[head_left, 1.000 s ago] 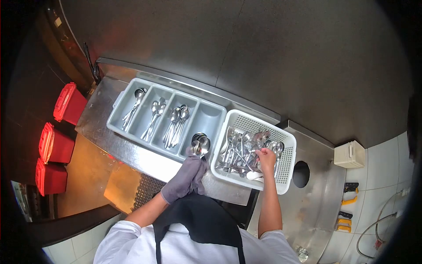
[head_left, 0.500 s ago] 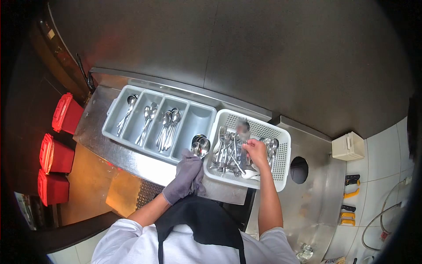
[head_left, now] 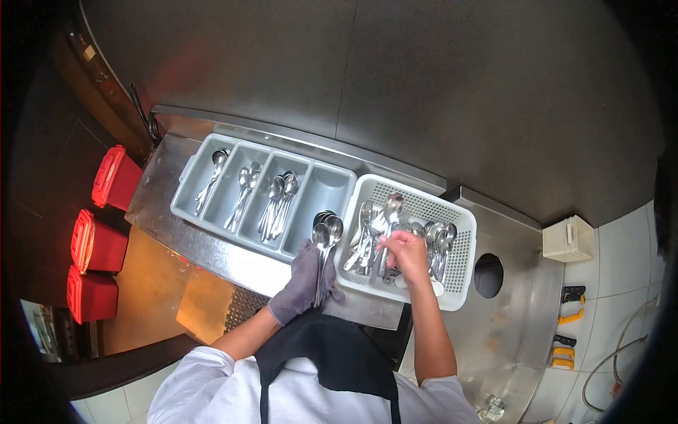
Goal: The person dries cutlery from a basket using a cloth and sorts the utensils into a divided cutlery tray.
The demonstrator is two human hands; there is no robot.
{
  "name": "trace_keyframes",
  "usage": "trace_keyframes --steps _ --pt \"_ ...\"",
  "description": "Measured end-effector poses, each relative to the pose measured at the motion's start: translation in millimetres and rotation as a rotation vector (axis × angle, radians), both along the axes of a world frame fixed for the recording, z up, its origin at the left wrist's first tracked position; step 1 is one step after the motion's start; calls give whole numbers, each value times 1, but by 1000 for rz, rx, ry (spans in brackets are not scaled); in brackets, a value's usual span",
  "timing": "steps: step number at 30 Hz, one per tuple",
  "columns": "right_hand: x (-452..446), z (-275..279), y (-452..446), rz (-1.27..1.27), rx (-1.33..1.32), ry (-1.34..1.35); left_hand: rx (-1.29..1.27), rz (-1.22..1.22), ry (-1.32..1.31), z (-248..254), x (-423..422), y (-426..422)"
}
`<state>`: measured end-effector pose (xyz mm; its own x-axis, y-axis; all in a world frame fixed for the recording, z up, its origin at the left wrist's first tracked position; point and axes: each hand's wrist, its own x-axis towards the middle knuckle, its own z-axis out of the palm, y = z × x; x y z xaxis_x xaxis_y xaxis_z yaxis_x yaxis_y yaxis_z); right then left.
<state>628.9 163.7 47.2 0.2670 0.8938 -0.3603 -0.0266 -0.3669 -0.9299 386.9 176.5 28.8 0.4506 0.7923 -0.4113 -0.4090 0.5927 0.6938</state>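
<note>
My left hand (head_left: 300,283), in a grey glove, is closed around a bunch of spoons (head_left: 328,230), bowls pointing up, beside the front corner of the grey cutlery tray (head_left: 332,189). Over the white perforated basket (head_left: 462,247), my bare right hand (head_left: 409,253) pinches a single spoon (head_left: 393,203) by its handle, bowl away from me. Beneath it in the basket lies a jumble of cutlery (head_left: 364,237), spoons and forks among it. Three tray compartments contain sorted spoons (head_left: 282,194); the right one shows a bare bottom.
Tray and basket stand side by side on a steel counter (head_left: 159,169) against a dark wall. Right of the basket is a round hole (head_left: 489,275) in the counter. Red lidded bins (head_left: 99,244) stand at left; a cream box (head_left: 568,239) and yellow-handled tools (head_left: 563,353) are at right.
My right hand has lifted slightly and the spoon, blurred before, now shows clearly in its fingers. My left hand still grips its bunch. The whole view has shifted a little.
</note>
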Motion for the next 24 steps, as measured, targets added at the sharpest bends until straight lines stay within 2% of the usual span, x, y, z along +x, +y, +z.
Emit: trace_keyframes --steps 1,3,5,6,8,9,11,12,13,17,19,20,22,24 --pt "-13 9 -5 23 12 70 7 6 11 2 1 -2" --pt "-42 28 -15 59 39 153 1 -48 -75 -45 -4 4" --pt "-72 45 -22 92 71 183 -64 -68 -51 -13 -1 3" --pt "-76 47 -23 130 50 -8 -96 -78 -40 4 1 3" --pt "-69 31 -21 44 118 -123 -128 -170 -66 48 -2 3" --pt "-56 12 -17 33 113 -229 25 -162 -115 21 -3 0" --pt "-12 -37 -9 18 106 -440 931 -250 432 13 -15 11" --pt "8 -51 -5 37 136 -745 1377 -285 716 10 -20 14" --pt "27 -64 -2 56 169 -1052 1298 -288 673 6 -22 13" --pt "63 -124 5 305 183 -1190 963 -317 493 0 -27 6" --pt "58 -119 10 389 145 -1217 901 -334 438 17 -29 2" --pt "55 -116 12 429 124 -1230 932 -337 425 31 -29 1" --pt "56 -119 11 448 246 -1273 1046 -337 447 41 -30 2" --pt "57 -121 12 486 283 -1313 1203 -315 518 39 -31 3"
